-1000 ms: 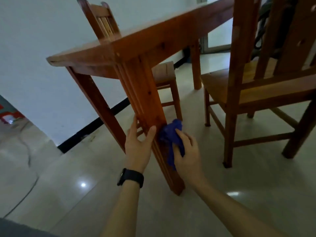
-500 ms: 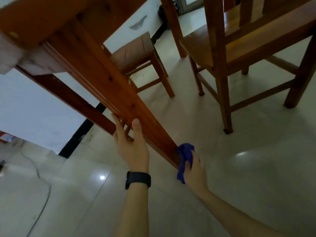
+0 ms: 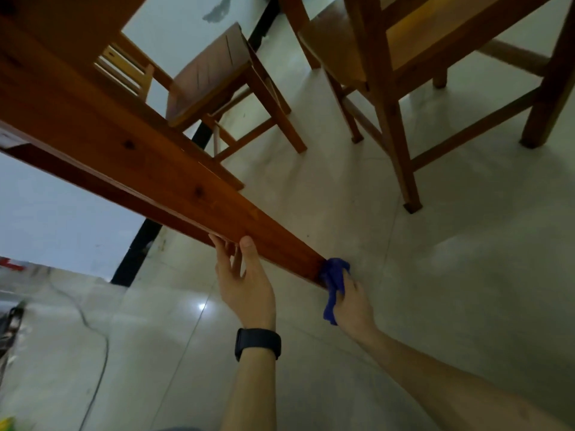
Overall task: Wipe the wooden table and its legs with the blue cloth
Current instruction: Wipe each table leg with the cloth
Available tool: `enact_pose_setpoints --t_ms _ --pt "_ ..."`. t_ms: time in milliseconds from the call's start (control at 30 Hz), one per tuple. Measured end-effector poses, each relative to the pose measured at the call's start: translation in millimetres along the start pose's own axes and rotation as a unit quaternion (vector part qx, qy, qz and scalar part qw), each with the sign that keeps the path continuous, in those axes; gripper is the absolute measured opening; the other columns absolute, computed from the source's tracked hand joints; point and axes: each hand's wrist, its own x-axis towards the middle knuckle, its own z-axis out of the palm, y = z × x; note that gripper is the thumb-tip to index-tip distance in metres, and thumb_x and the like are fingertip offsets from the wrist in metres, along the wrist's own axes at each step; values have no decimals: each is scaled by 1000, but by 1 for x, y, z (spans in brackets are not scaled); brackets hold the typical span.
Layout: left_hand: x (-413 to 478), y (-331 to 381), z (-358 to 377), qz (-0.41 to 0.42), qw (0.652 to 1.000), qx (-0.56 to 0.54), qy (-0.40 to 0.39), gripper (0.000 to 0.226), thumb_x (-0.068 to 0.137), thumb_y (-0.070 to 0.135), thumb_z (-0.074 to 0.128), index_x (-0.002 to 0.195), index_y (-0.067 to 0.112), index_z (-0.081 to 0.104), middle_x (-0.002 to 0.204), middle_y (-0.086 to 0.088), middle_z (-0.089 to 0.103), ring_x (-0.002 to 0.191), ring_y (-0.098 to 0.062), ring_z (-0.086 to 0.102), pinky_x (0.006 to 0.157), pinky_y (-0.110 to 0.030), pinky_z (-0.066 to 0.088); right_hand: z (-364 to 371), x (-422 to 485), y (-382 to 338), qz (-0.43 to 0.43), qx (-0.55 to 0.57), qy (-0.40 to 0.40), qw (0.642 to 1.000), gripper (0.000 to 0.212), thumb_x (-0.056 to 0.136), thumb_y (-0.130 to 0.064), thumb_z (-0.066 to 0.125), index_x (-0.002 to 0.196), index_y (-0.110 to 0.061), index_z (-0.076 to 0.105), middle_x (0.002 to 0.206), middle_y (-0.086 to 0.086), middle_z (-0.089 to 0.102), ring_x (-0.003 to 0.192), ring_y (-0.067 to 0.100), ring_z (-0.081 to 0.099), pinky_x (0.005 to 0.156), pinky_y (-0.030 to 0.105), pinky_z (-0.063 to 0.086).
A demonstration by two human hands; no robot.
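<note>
**Cloth at the foot of the table leg**

The blue cloth (image 3: 333, 281) sits bunched at the very bottom of the table leg (image 3: 193, 194), pressed against the wood where the leg meets the floor (image 3: 451, 290), at about five o'clock from the centre of my view. My right hand (image 3: 353, 301) is clenched around it, fingers wrapped over the wad, a loose tail hanging down toward the wrist. I judge that a bunched grip lets the cloth wrap the corner of the leg instead of only brushing one face.

My left hand (image 3: 245, 283) is on the same leg just up from the cloth, toward nine o'clock of it. Thumb lies on the near face, fingers curl behind the far edge: a light grasp, I think to brace the leg and steady me while crouched low.

The leg runs off toward ten o'clock, up to the tabletop. Beyond, a small chair (image 3: 214, 76) stands at twelve o'clock and a larger chair (image 3: 404, 57) at one to two o'clock, both well apart from the hands.
</note>
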Motion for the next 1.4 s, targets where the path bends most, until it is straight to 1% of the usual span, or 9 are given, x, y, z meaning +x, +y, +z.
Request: enact_pose_setpoints --t_ms 167,267,400,567,700,833,1100,1200,1400 --pt "2 -5 6 -3 1000 -1 14 66 92 57 54 152 38 34 134 13 53 123 -6 55 84 -8 40 9 -14 -50 -85 183 144 969 56 102 -13 48 153 -23 26 133 -5 44 110 7 52 92 22 43" --pt "3 -5 8 -6 1000 -2 21 70 89 61 52 152 38 33 132 15 50 123 -7 54 83 -6 39 24 -13 -56 -78 136 88 984 55 102 -13 46 149 -31 24 132 -12 42 105 -6 49 84 9 39" --pt "5 -7 5 -11 1000 -5 28 72 87 63 52 152 37 35 134 13 52 125 -9 55 88 -11 41 6 4 -20 49 -78 -135 987 60 98 -13 48 151 -13 21 145 15 42 121 27 52 94 28 43" --pt "5 -11 7 -1 1000 -7 23 69 89 61 55 151 37 36 133 14 54 121 -7 57 93 -18 45 3 12 -10 131 76 12 988 61 101 -17 43 156 -18 16 143 19 38 117 36 52 97 41 44" --pt "6 -12 5 -8 1000 -20 14 68 89 59 59 150 38 37 137 11 54 125 -11 56 100 -30 48 7 23 -20 130 98 -83 983 54 101 -7 41 152 -8 23 145 11 41 129 31 46 101 30 36" --pt "8 -10 4 -1 1000 -14 7 66 91 55 59 151 37 37 132 14 54 118 0 56 90 -10 45 -12 17 -14 168 -42 -247 953 23 101 -11 41 113 0 57 114 17 63 91 25 60 60 26 47" --pt "7 -5 -1 1 999 -29 -16 70 87 54 60 151 37 37 128 16 54 117 0 56 85 -5 47 -24 9 -7 106 165 -35 980 40 95 -2 49 132 -16 46 124 8 60 103 25 63 75 21 50" --pt "6 -2 -4 -7 999 -34 -29 71 85 56 61 150 40 37 133 12 55 116 7 53 78 1 43 -23 13 -21 60 109 -76 989 49 99 -6 50 146 -13 38 133 6 53 122 27 53 89 20 39" --pt "12 3 -16 -34 997 -36 -64 73 78 64 62 144 48 38 129 18 54 118 -1 55 80 -7 43 -57 2 -51 42 173 -158 971 29 95 7 46 112 -9 63 96 6 70 83 16 64 68 18 49"
